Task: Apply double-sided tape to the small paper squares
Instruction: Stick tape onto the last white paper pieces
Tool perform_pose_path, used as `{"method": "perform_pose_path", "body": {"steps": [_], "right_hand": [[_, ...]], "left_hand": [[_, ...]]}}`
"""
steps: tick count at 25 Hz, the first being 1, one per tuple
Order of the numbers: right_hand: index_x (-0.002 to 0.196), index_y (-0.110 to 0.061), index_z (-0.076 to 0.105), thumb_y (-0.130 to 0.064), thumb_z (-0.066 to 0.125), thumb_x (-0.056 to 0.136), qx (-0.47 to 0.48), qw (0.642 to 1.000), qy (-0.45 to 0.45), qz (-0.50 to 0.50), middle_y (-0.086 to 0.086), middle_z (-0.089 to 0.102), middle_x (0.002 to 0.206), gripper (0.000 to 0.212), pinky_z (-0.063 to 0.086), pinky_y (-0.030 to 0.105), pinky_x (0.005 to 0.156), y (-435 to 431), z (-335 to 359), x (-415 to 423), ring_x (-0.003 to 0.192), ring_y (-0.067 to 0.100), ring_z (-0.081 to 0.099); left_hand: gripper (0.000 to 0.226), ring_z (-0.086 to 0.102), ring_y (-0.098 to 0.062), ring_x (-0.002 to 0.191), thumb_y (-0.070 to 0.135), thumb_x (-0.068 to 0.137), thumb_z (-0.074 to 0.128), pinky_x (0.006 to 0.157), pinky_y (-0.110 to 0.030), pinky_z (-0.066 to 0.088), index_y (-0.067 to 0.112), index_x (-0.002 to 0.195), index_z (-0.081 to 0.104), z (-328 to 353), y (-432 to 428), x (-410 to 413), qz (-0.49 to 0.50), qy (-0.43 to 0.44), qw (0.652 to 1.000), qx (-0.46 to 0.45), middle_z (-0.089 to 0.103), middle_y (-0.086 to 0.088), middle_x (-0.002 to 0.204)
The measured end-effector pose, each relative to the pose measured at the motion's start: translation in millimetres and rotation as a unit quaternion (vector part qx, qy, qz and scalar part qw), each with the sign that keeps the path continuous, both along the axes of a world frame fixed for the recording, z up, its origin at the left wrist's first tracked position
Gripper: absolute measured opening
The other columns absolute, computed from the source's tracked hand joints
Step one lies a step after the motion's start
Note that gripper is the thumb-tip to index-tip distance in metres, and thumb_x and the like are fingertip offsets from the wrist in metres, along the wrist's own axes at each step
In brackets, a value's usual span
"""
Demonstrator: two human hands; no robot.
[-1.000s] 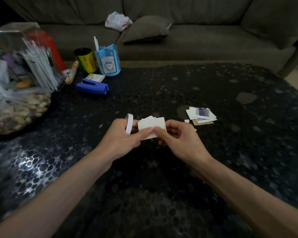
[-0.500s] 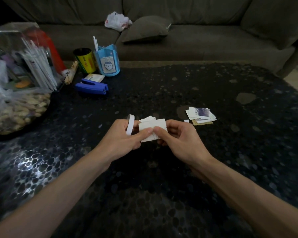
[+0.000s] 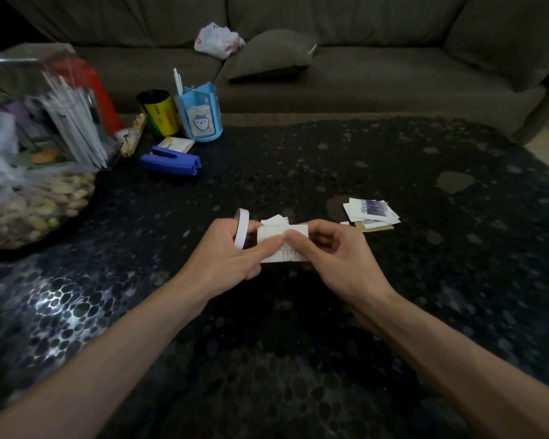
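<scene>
Paper squares [image 3: 282, 248]: small white stack held over the table [image 3: 330, 160] at centre, between both hands; I can't read the faint writing on top.
Left hand [image 3: 222, 261]: thumb pressing the stack's left edge against curled fingers; tape roll [image 3: 242, 229] upright by its fingers.
Right hand [image 3: 336, 258]: thumb and fingers pinching the stack's right side.
Labels: yellow can [image 3: 160, 117] print unreadable; blue holder [image 3: 200, 117] shows a cartoon face.
</scene>
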State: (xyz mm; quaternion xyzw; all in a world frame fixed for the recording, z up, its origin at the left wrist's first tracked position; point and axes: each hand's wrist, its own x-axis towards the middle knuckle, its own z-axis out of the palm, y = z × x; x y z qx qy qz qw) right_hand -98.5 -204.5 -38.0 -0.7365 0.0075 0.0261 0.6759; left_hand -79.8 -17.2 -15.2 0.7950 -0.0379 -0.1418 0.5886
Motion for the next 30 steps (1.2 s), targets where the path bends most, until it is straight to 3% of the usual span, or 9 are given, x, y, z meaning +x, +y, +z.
{"method": "perform_pose_path", "body": {"steps": [6,11,14,21,26,30], "right_hand": [[0.109,-0.017,0.079,-0.024,0.072,0.099,-0.028,0.999,-0.018,-0.004,-0.007,0.081,0.100,0.014,0.060,0.029,0.091,-0.1,0.9,-0.2,0.097,0.007,0.077],[0.109,-0.019,0.079,-0.025,0.075,0.096,-0.007,1.000,0.006,-0.003,-0.004,0.081,0.097,0.014,0.057,0.020,0.076,-1.5,2.9,-1.5,0.086,0.008,0.076],[0.107,-0.019,0.080,-0.023,0.076,0.095,-0.014,1.000,0.002,-0.013,-0.004,0.081,0.094,0.013,0.056,0.019,0.074,-3.7,4.3,-0.8,0.084,0.008,0.076],[0.097,-0.011,0.079,-0.022,0.077,0.094,-0.017,0.999,0.022,-0.024,0.004,0.079,0.083,0.012,0.056,0.018,0.069,-3.9,3.3,0.0,0.073,0.009,0.073],[0.103,-0.016,0.080,-0.025,0.076,0.095,-0.008,0.999,0.019,-0.028,-0.001,0.081,0.094,0.013,0.061,0.028,0.081,-3.6,1.7,0.2,0.090,0.013,0.077],[0.106,-0.017,0.079,-0.023,0.073,0.098,-0.034,0.999,0.001,-0.031,-0.002,0.081,0.099,0.012,0.062,0.039,0.094,-2.4,-0.5,2.7,0.098,0.012,0.077]], "left_hand": [[0.015,0.051,-0.005,0.051,0.029,0.095,0.071,0.051,-0.015,0.045,0.023,0.107,0.078,1.7,-0.7,-2.6,-0.005,0.004,1.000,-0.030,0.075,0.003,0.073],[0.015,0.053,-0.005,0.052,0.027,0.096,0.071,0.053,-0.018,0.046,0.022,0.108,0.077,2.1,0.4,-2.0,0.016,-0.008,1.000,-0.026,0.076,-0.002,0.079],[0.018,0.053,-0.009,0.054,0.034,0.095,0.071,0.059,-0.022,0.047,0.028,0.111,0.077,2.5,1.0,-4.3,0.001,-0.009,1.000,-0.017,0.078,-0.006,0.086],[0.017,0.052,-0.007,0.052,0.030,0.097,0.069,0.057,-0.017,0.048,0.029,0.113,0.074,1.5,0.6,-3.4,0.018,-0.013,0.999,-0.023,0.073,0.003,0.069],[0.014,0.050,-0.010,0.053,0.027,0.095,0.072,0.054,-0.021,0.044,0.027,0.108,0.079,-0.8,-1.4,-3.6,-0.010,-0.018,1.000,-0.017,0.072,-0.016,0.076],[0.013,0.052,-0.007,0.051,0.034,0.096,0.071,0.057,-0.018,0.046,0.027,0.102,0.080,-4.0,-2.2,-4.4,-0.010,-0.020,1.000,0.004,0.066,-0.002,0.060]]}}
